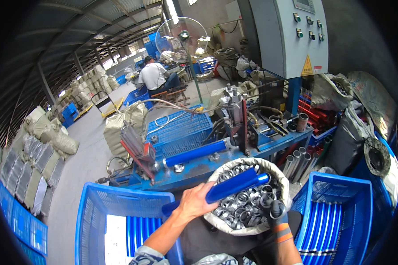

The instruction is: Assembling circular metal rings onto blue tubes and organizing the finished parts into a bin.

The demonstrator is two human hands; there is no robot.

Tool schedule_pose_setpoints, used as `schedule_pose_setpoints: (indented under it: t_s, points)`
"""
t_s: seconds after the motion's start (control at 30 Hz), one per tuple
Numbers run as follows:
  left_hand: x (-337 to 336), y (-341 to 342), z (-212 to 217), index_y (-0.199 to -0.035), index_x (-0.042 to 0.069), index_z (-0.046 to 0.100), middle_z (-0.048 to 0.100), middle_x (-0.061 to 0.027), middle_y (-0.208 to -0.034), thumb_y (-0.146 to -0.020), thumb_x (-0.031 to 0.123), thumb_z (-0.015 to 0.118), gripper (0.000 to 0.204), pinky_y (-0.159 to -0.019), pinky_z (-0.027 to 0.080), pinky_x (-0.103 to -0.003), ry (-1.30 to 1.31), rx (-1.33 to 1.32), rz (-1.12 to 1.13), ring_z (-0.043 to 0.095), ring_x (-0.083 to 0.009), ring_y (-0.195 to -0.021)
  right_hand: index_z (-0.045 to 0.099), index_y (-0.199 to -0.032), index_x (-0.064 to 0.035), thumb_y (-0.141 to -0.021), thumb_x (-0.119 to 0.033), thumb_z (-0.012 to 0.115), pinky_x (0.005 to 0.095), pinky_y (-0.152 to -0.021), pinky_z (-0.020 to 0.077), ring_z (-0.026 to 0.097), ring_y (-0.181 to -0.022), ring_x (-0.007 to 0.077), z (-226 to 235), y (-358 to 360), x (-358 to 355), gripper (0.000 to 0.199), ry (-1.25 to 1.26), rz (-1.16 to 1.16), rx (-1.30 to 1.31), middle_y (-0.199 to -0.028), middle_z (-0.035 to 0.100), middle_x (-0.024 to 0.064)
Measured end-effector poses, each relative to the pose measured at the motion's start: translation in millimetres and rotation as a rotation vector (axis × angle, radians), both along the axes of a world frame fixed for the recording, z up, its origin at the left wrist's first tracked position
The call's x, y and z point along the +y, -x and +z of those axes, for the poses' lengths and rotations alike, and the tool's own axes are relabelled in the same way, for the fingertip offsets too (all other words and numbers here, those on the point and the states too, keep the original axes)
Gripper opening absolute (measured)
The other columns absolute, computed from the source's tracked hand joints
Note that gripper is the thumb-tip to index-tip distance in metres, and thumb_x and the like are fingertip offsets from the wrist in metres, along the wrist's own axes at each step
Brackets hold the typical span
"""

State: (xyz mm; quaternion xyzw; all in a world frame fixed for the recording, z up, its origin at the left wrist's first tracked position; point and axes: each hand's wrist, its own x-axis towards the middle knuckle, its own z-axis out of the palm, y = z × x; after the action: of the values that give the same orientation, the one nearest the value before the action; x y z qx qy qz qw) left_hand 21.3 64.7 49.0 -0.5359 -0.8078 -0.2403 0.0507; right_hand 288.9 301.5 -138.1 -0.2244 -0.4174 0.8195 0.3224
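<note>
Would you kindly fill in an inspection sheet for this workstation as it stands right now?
Surface: blue metal machine bench carrying one blue tube in a fixture.
Job's things: left hand holds a blue plastic-coated tube over a white sack of grey metal rings; gloved right hand reaches into that sack.
Clutter: bare steel pipes standing beside the bench; filled sacks stacked at left.
Grips: left closed on the tube; right unclear.
Cables: hoses loop over the bench.
Surroundings: blue crates of tubes either side; grey control cabinet; pedestal fan; a seated person beyond.
</note>
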Motion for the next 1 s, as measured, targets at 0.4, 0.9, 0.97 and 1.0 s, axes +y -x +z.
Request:
schedule_pose_setpoints:
  t_s: [0.4,0.9,0.97,1.0]
  points:
    - [-39,-7,5,-0.142,0.011,0.073,0.080,-0.0146,-0.123,-0.072,0.022,0.089,0.073,-0.095,0.066,-0.049,0.059,0.057,0.008,0.080,-0.0399,-0.110,0.051,-0.175,-0.0055,-0.113,-0.083,0.046,0.0444,-0.128,0.0449,0.059,-0.153,0.0234,27,50,-17,0.099,0.235,0.194,0.220,-0.174,0.057,0.0094]
    - [-36,-5,1,-0.141,0.013,0.073,0.075,-0.0119,-0.108,-0.066,0.012,0.086,0.075,-0.088,0.061,-0.050,0.239,0.055,-0.056,0.074,-0.0378,-0.099,0.039,-0.179,0.0015,-0.092,-0.017,0.101,0.0446,-0.132,0.0470,0.061,-0.152,0.0246,32,51,-12,0.108,-0.136,0.250,0.348,-0.168,0.063,0.0179]
    - [-39,-3,-2,-0.141,0.014,0.074,0.075,-0.0118,-0.108,-0.066,0.012,0.087,0.076,-0.088,0.061,-0.050,0.230,0.056,-0.066,0.074,-0.0378,-0.100,0.041,-0.178,0.0025,-0.092,-0.017,0.101,0.0448,-0.132,0.0461,0.060,-0.153,0.0250,28,48,-10,0.107,-0.201,0.271,0.290,-0.168,0.063,0.0170]
    - [-40,-2,-4,-0.141,0.014,0.074,0.075,-0.0118,-0.108,-0.066,0.012,0.087,0.076,-0.088,0.061,-0.050,0.226,0.052,-0.060,0.074,-0.0378,-0.100,0.043,-0.177,0.0035,-0.092,-0.018,0.101,0.0450,-0.132,0.0453,0.060,-0.154,0.0254,26,46,-9,0.106,-0.264,0.285,0.239,-0.168,0.062,0.0162]
